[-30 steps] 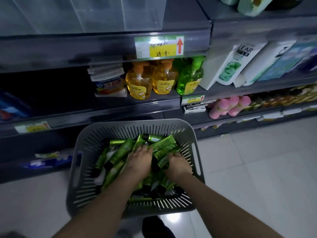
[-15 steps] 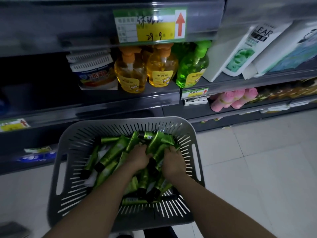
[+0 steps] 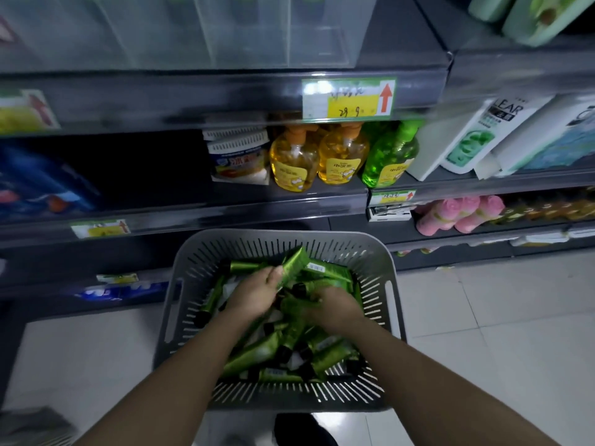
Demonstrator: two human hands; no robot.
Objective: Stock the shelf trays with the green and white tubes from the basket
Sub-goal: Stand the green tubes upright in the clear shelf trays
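Green tubes [image 3: 257, 352] heaped in basket [image 3: 370, 252]

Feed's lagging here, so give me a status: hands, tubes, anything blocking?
Left hand grips one green tube, held above the pile. Right hand down among tubes in basket, grip blurred. Nothing seen blocking the clear trays above.

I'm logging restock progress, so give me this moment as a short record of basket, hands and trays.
basket: grey, slotted, holding a heap of green tubes
left hand: holds one raised tube above the heap
right hand: down among the tubes, grip blurred
trays: clear, on the top shelf, contents hard to tell
shelf below: two yellow pump bottles beside a green bottle
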